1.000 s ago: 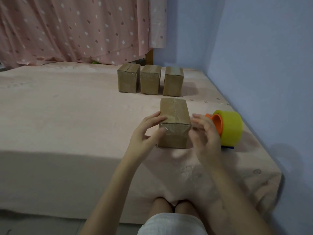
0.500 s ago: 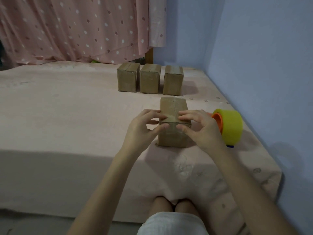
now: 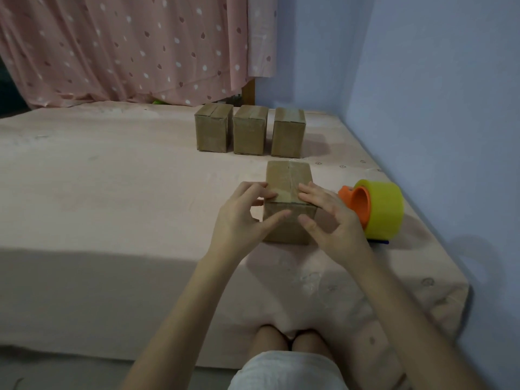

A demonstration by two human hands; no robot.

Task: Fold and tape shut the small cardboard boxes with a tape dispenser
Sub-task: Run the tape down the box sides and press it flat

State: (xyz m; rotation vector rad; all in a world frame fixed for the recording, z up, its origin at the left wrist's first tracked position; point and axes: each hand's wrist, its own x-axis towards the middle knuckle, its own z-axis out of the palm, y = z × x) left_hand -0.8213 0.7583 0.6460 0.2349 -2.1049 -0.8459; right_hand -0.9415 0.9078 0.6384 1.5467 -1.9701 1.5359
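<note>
Together, our left hand [image 3: 242, 218] and right hand [image 3: 329, 220] pressed spread fingers onto the box [image 3: 288, 181], likely smoothing tape. The dispenser [image 3: 374, 209] waited near the bed's right edge [image 3: 439, 249].

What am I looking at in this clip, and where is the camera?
There is no machine: a person wears the camera on their head, looking down at their own hands. The left hand and right hand press with fairly straight fingers on a closed cardboard box, along its near top edge. It sits on a pink-covered bed. Right of it lies a yellow and orange tape dispenser, untouched. Three more closed boxes stand in a row behind.
</note>
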